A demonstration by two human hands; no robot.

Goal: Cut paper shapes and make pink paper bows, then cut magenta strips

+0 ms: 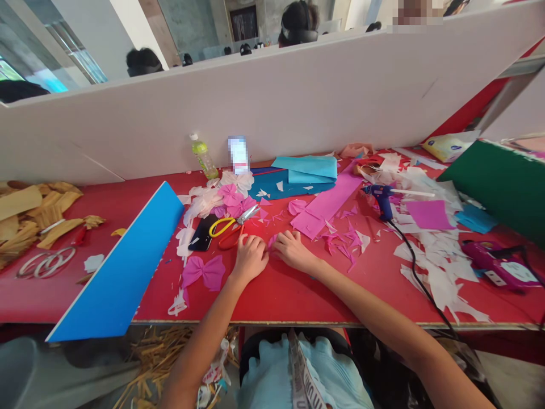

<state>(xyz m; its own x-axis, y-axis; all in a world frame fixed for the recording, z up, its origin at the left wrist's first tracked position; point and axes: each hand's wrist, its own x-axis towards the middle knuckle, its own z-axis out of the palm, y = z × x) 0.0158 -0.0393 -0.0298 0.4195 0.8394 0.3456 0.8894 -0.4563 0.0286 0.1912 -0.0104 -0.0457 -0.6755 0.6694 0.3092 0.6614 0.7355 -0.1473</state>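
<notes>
Near the table's front middle, a small piece of pink crepe paper (pixel 271 242) shows between my two hands. My right hand (pixel 294 251) is closed with its fingertips pinching this piece. My left hand (pixel 251 257) is closed close beside it, fingers curled down; what they hold is hidden. Just beyond my left hand lie scissors (pixel 233 227) with yellow and orange handles, open-bladed, partly over a black phone (pixel 202 233). A pink bow-shaped paper piece (pixel 204 272) rests to the left. Pink scraps (pixel 343 241) and a long pink strip (pixel 326 204) lie to the right.
A blue board (pixel 123 267) stands slanted at left. A blue glue gun (pixel 381 199) with a trailing cord lies right, near white paper scraps (pixel 443 278) and a magenta device (pixel 500 264). A bottle (pixel 204 156) and lit phone (pixel 239 154) lean at the back partition (pixel 272 102).
</notes>
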